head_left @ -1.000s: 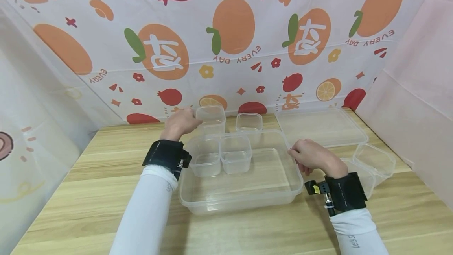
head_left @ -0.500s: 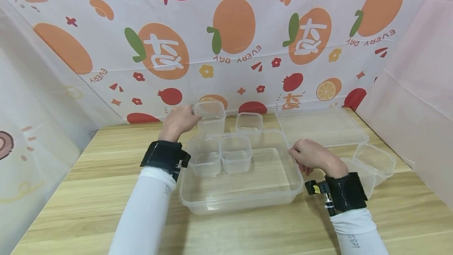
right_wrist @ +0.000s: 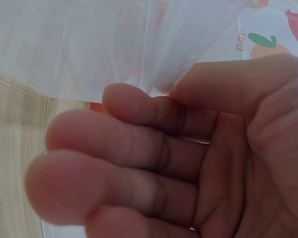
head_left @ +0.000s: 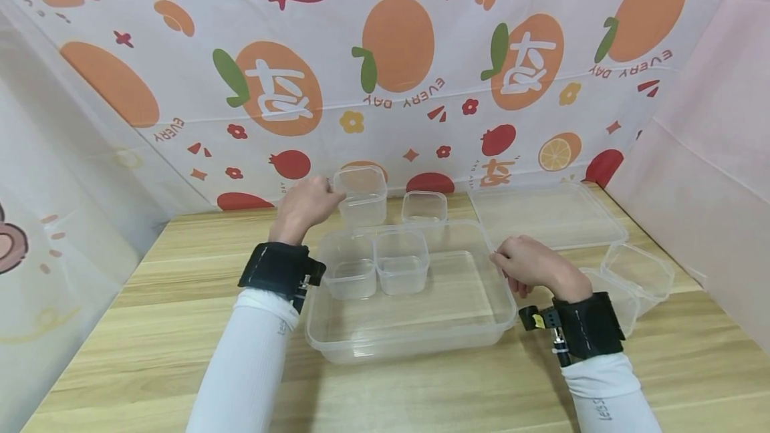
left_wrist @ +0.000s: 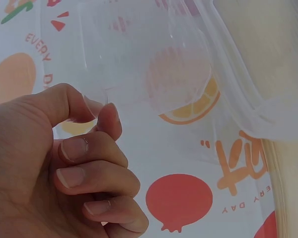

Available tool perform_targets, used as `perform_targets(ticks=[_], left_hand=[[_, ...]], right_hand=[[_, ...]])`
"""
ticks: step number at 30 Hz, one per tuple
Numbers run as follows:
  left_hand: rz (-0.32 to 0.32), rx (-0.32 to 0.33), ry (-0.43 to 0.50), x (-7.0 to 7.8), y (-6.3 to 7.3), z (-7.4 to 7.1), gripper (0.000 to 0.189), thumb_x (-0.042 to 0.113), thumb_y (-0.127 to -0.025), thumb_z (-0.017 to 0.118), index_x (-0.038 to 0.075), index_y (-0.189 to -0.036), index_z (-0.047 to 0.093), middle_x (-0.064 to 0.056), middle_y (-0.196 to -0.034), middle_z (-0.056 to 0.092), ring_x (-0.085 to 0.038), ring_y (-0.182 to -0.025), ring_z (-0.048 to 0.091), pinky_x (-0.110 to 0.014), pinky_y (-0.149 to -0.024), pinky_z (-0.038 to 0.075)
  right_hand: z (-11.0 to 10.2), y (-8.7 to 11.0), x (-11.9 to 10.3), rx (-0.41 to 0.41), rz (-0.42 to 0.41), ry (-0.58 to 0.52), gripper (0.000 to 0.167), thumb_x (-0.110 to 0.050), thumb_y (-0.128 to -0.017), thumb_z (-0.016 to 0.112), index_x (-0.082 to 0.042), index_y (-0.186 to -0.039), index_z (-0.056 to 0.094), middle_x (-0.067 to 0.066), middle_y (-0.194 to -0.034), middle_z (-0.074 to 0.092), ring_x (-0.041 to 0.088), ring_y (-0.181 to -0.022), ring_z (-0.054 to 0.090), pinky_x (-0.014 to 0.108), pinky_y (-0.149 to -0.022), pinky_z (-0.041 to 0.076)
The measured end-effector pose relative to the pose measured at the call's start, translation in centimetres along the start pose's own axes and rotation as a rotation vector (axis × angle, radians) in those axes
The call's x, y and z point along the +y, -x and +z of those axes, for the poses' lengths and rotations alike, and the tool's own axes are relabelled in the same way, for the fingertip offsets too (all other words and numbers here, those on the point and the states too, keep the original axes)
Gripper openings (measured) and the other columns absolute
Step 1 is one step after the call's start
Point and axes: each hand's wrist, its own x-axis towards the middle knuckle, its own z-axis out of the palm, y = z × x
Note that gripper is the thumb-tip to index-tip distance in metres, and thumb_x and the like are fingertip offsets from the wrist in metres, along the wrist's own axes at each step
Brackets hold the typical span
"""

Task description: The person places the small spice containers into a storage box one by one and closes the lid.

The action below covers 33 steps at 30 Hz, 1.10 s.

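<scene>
Nearest to us, two white sleeves [head_left: 240, 359] reach in over the wood-grain desk [head_left: 108, 326], a black strap [head_left: 273, 266] round the left wrist and another round the right. Just ahead, near the middle, sits the large clear box [head_left: 415, 347], and at its right side is the right hand [head_left: 534, 262] — thumb and index finger pinching the box's edge, the other fingers loosely bent. To the right of that hand, two more small clear tubs [head_left: 645, 276] sit together, one tilted against the other.

Inside the box, on its left half, there's a clear cup [head_left: 350, 280] and right next to it a second one [head_left: 402, 278], side by side, both upright.

Past the box's back left corner comes the left hand [head_left: 308, 206]: thumb and index finger close together, nipping the edge of a clear container [head_left: 369, 209], remaining fingers curled in toward the palm. The container stands behind the box, near the cloth — whether its base touches the desk, I can't tell. A little to its right, a small square container [head_left: 424, 206]; farther right, a flat clear lid [head_left: 547, 216] at the back of the desk. Behind everything hangs the fruit-print cloth [head_left: 397, 45].
</scene>
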Motion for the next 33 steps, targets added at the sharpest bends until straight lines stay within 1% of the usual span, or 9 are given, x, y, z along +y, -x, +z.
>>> perform_targets(ticks=[8, 15, 22, 33], left_hand=[[0.014, 0.021, 0.011, 0.20, 0.18, 0.01, 0.036, 0.016, -0.092, 0.048, 0.007, -0.057, 0.047, -0.001, -0.053, 0.033, -0.017, -0.047, 0.033, -0.027, -0.047, 0.024], [0.015, 0.027, 0.023, 0.16, 0.27, -0.09, 0.038, 0.017, -0.094, 0.049, 0.007, -0.058, 0.046, -0.002, -0.053, 0.033, -0.018, -0.047, 0.034, -0.027, -0.048, 0.025], [0.029, 0.049, 0.035, 0.47, 0.34, -0.28, 0.038, 0.017, -0.093, 0.050, 0.006, -0.057, 0.047, -0.002, -0.052, 0.033, -0.018, -0.047, 0.033, -0.027, -0.048, 0.026], [0.044, 0.051, 0.040, 1.00, 0.54, -0.32, 0.040, 0.018, -0.094, 0.049, 0.007, -0.055, 0.044, -0.001, -0.052, 0.031, -0.017, -0.047, 0.031, -0.028, -0.048, 0.024]], right_hand=[[-0.01, 0.00, 0.00, -0.002, -0.001, -0.006, 0.039, -0.014, -0.102, 0.046, -0.006, -0.065, 0.056, 0.002, -0.052, 0.054, 0.014, -0.043, 0.055, 0.028, -0.048, 0.050], [-0.06, 0.02, -0.07, -0.004, -0.007, -0.003, 0.039, -0.015, -0.102, 0.046, -0.006, -0.066, 0.056, 0.002, -0.052, 0.054, 0.014, -0.043, 0.056, 0.028, -0.048, 0.050], [-0.13, -0.06, 0.04, -0.007, 0.010, -0.007, 0.039, -0.015, -0.102, 0.045, -0.006, -0.066, 0.056, 0.002, -0.052, 0.054, 0.014, -0.043, 0.056, 0.029, -0.049, 0.050], [-0.13, 0.04, -0.06, -0.004, -0.025, -0.002, 0.039, -0.014, -0.102, 0.046, -0.006, -0.066, 0.057, 0.002, -0.051, 0.055, 0.013, -0.042, 0.056, 0.028, -0.048, 0.051]])
